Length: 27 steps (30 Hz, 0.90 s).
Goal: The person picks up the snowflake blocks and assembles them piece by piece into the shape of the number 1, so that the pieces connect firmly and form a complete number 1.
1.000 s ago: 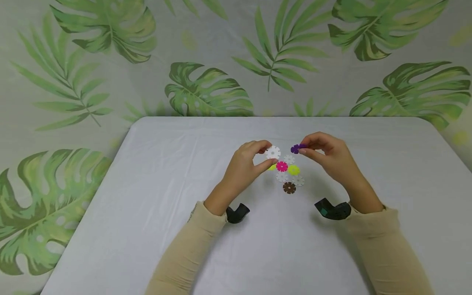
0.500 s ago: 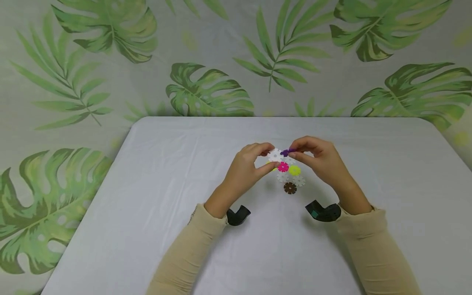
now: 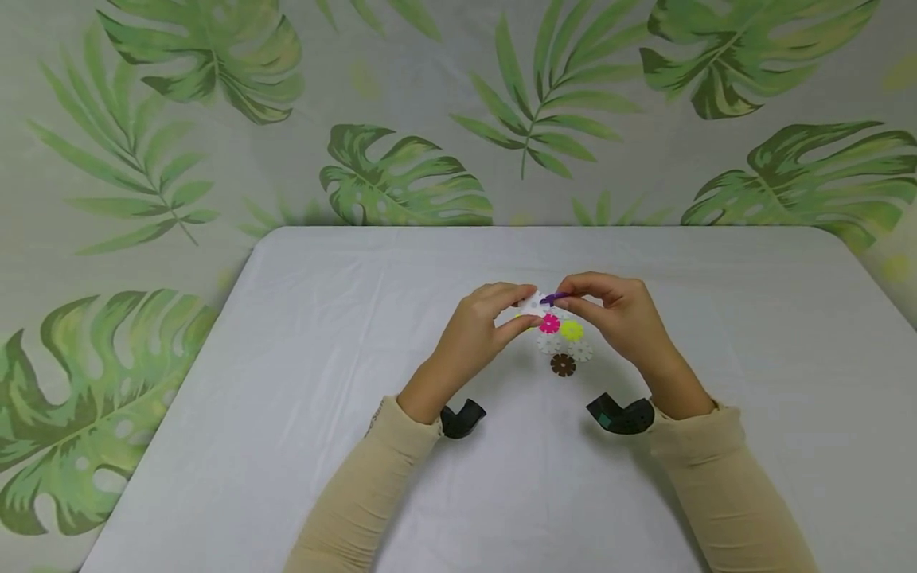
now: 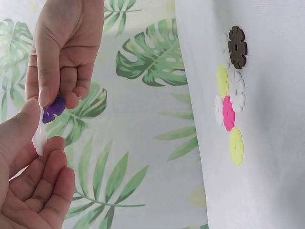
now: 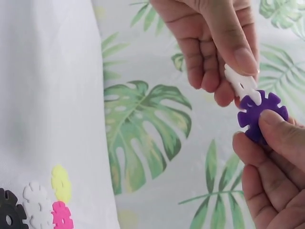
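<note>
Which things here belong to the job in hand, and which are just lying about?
In the job:
white disc, in the left hand
purple disc, in the right hand

Lying about, though possibly for later:
brown disc
pink disc
two yellow discs
three loose white discs

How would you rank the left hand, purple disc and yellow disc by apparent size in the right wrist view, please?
Left hand
Purple disc
Yellow disc, seemingly farther off, so true size unsure
</note>
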Each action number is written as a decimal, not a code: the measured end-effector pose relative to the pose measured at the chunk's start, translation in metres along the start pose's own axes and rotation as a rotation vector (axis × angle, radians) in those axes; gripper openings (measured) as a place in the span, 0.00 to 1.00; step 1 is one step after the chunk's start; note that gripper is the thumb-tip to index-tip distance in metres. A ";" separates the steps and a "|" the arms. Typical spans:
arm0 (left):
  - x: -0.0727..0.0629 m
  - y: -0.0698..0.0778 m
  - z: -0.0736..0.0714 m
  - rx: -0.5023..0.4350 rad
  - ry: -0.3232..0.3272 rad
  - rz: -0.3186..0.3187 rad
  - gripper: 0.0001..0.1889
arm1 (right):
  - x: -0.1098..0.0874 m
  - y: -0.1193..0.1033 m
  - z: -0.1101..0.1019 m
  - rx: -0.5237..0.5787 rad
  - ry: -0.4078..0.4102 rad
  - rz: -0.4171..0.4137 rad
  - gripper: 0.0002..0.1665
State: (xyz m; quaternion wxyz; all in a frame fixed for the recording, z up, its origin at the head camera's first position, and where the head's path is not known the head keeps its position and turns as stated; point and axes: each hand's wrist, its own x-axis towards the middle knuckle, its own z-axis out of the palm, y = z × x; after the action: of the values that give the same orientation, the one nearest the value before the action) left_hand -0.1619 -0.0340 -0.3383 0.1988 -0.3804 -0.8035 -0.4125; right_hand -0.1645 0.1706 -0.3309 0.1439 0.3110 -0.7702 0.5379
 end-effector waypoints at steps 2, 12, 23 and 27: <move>0.001 0.000 0.000 -0.006 0.003 -0.003 0.18 | 0.001 0.000 0.000 0.011 0.000 0.004 0.10; 0.001 -0.003 -0.002 -0.024 0.003 -0.057 0.20 | 0.000 0.001 -0.004 0.092 -0.028 0.050 0.10; 0.000 -0.002 -0.003 -0.050 -0.007 -0.052 0.26 | -0.002 0.001 -0.003 0.234 -0.033 0.133 0.07; 0.000 -0.001 -0.003 -0.029 -0.018 -0.015 0.26 | -0.002 0.002 0.001 0.318 -0.052 0.157 0.07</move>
State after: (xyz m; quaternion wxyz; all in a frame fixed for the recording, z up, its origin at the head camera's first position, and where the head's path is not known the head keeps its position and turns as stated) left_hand -0.1622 -0.0364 -0.3371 0.1830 -0.3808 -0.8019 -0.4224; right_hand -0.1643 0.1707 -0.3337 0.0305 0.2823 -0.7007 0.6545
